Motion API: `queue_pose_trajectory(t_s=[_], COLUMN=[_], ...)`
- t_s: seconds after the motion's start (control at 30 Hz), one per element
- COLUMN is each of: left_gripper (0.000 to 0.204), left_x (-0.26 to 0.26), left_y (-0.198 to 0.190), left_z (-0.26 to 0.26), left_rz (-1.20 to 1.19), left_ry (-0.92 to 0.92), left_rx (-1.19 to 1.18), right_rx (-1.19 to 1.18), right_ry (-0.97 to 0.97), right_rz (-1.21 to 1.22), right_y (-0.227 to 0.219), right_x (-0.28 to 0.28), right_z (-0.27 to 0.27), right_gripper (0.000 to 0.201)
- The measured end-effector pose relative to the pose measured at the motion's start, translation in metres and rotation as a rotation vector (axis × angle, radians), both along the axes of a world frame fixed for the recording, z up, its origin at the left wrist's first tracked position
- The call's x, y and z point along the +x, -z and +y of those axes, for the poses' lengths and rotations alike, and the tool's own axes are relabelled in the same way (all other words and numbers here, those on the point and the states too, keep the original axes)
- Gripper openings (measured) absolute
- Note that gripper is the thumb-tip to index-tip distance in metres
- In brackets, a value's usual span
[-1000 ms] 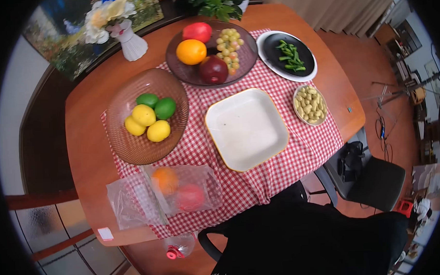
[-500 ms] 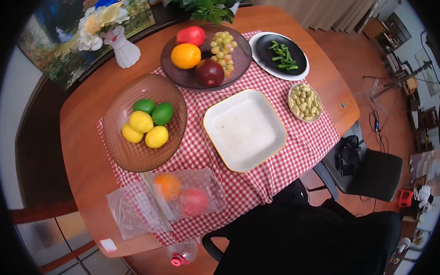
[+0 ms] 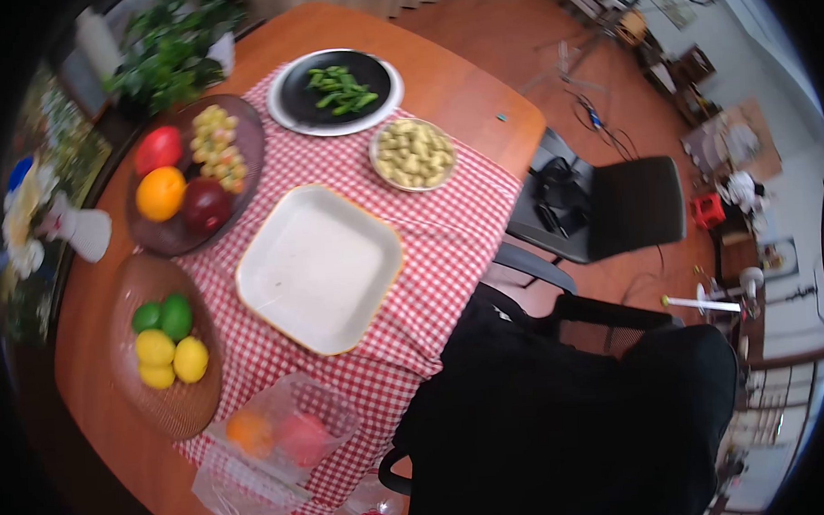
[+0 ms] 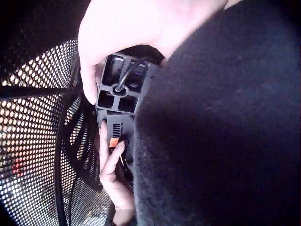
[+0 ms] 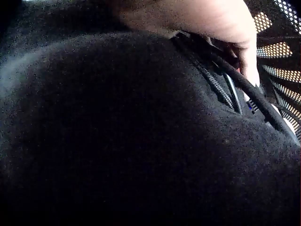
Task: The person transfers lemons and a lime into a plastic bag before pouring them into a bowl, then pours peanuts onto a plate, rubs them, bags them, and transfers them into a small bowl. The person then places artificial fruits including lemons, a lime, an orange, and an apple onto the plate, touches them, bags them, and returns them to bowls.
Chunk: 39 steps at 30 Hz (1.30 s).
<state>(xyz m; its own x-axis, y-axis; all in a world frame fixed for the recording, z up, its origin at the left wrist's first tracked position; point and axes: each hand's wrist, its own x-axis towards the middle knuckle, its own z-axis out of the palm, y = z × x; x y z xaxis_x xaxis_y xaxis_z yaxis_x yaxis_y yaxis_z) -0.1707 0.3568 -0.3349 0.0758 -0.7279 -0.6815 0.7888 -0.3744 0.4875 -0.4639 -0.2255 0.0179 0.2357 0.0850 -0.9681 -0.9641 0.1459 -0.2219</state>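
Note:
Neither hand shows in the head view. Against dark clothing, my left hand holds a black box-like device in the left wrist view. Its end has square hollows and a cable coming out of the middle; an orange label marks its side. Lower down, my right hand pinches the same device with its fingers. In the right wrist view, the right hand curls behind a black cable, its fingertips partly hidden by black cloth.
Black mesh of a chair lies beside the hands. On the checked cloth stand a white square dish, fruit bowls, a bowl of peanuts and a plate of green vegetables. A clear bag holds fruit. Another chair stands right.
The head view has swung to the right, so the table and its dishes sit farther left and more of the room shows. Nothing on the table has visibly been moved.

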Motion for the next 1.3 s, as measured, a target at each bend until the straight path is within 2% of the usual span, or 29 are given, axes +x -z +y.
queue_pose_trajectory(t_s=[0.13, 0.4, 0.73, 1.1, 1.3], left_gripper=[0.026, 0.026, 0.026, 0.027, 0.027], left_x=[0.013, 0.053, 0.079, 0.090, 0.067], left_y=[0.008, 0.020, 0.022, 0.022, 0.002], left_z=[-0.004, -0.013, -0.018, -0.025, 0.002], left_rz=[0.062, 0.122, 0.183, 0.241, 0.256], left_ry=[0.136, 0.319, 0.419, 0.432, 0.291], left_rx=[-0.024, -0.050, -0.057, -0.069, -0.042], right_rx=[-0.033, -0.087, -0.133, -0.183, -0.148], right_ry=[0.141, 0.333, 0.445, 0.470, 0.347], right_rz=[0.022, 0.003, -0.034, -0.085, -0.135], right_y=[-0.010, -0.005, 0.013, 0.028, 0.052], right_x=[-0.050, -0.098, -0.122, -0.124, -0.091], right_z=[0.041, 0.102, 0.136, 0.131, 0.078], right_gripper=[0.030, 0.030, 0.031, 0.031, 0.031])
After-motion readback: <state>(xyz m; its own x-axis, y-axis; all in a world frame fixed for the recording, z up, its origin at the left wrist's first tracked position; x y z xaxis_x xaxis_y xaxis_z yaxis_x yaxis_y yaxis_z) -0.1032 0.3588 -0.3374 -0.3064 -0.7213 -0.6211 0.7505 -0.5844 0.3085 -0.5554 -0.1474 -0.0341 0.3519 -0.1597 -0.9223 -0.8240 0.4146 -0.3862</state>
